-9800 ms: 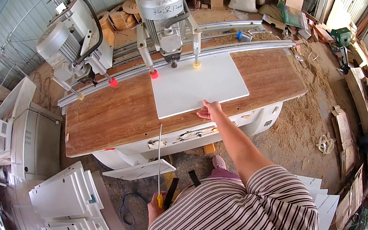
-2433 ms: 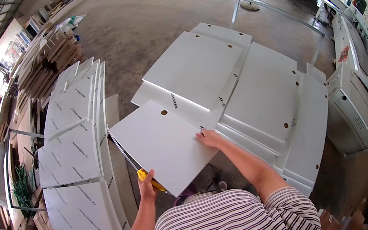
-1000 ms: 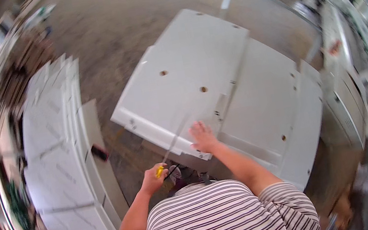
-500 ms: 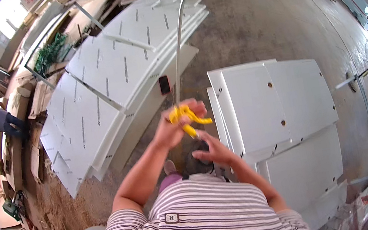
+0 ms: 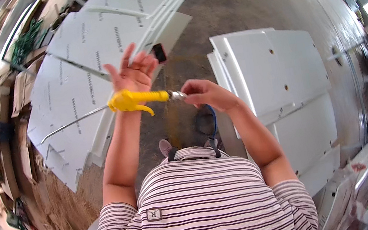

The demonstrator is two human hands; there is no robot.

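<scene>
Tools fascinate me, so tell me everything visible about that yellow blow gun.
The yellow blow gun, plastic-looking, points sideways across the view, with a curved trigger and a thin metal tube bent near its tip. The right hand grips its silvery fitting; the open left hand lies beneath, contact unclear.

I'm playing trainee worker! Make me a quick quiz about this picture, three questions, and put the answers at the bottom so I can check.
1. True or false: the bare left hand has its fingers open.

2. Which thing is the bare right hand touching?
A) the dark, rectangular phone-like object
B) the silver metal fitting at the handle end of the yellow, trigger-fitted air gun
C) the stack of flat white panels

3. Fill in the blank: the long, thin metal nozzle stretches toward the ____ side of the picture.

Key
1. True
2. B
3. left
</scene>
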